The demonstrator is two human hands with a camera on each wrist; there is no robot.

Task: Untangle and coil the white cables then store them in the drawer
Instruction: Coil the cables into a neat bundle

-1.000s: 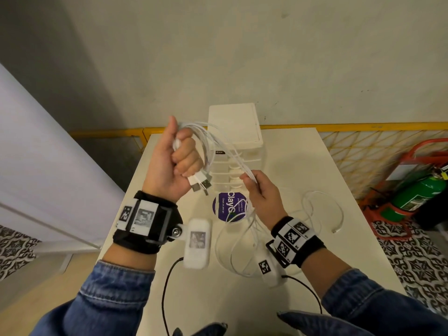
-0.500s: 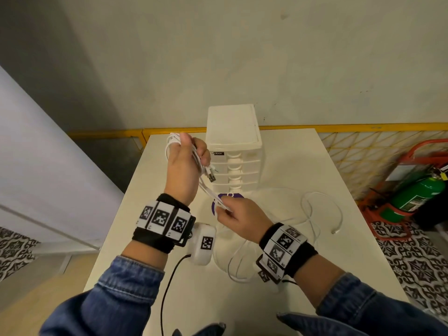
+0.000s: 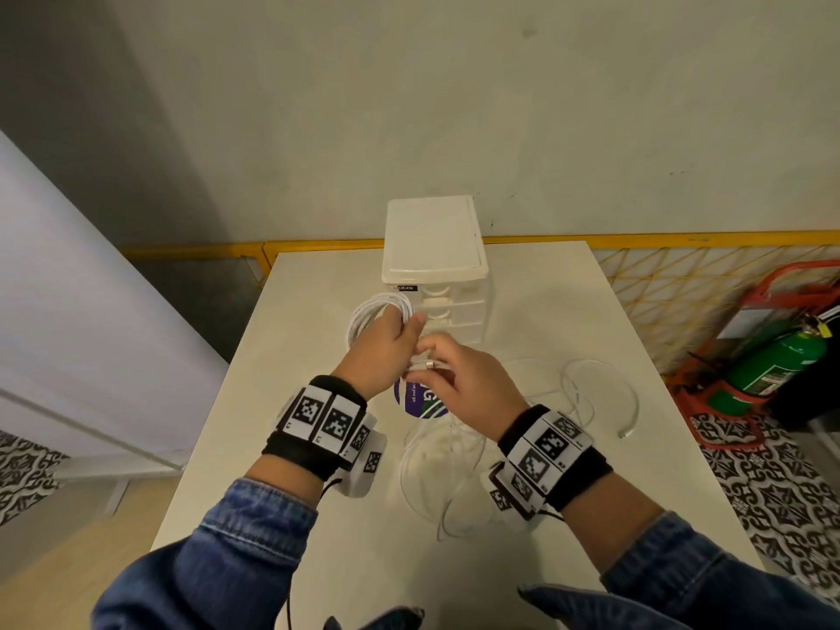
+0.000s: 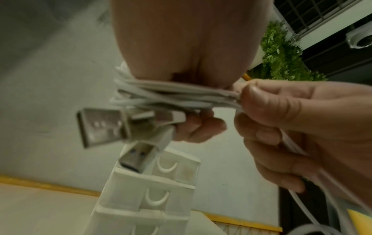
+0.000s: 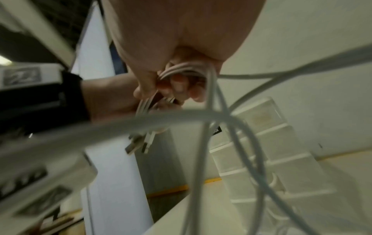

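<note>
My left hand point(image 3: 386, 343) grips a coil of white cable point(image 3: 377, 311) above the table, just in front of the white drawer unit point(image 3: 432, 247). The wrist view shows the wraps point(image 4: 171, 93) crossing that hand, with USB plugs point(image 4: 102, 125) sticking out below. My right hand point(image 3: 459, 379) pinches the cable's loose run point(image 3: 432, 366) right beside the left fingers. From there the strands point(image 5: 213, 127) hang down to loose white cable loops point(image 3: 586, 393) lying on the table. The drawers point(image 4: 155, 198) look closed.
A purple round sticker point(image 3: 420, 402) lies on the white table point(image 3: 318, 284) under my hands. A green fire extinguisher in a red stand point(image 3: 772, 366) is on the floor to the right. A yellow mesh fence point(image 3: 682, 275) runs behind the table.
Both hands have dropped lower and come together before the drawer unit. The left hand has turned over, and more cable is wound on the coil. The right hand has moved up against it.
</note>
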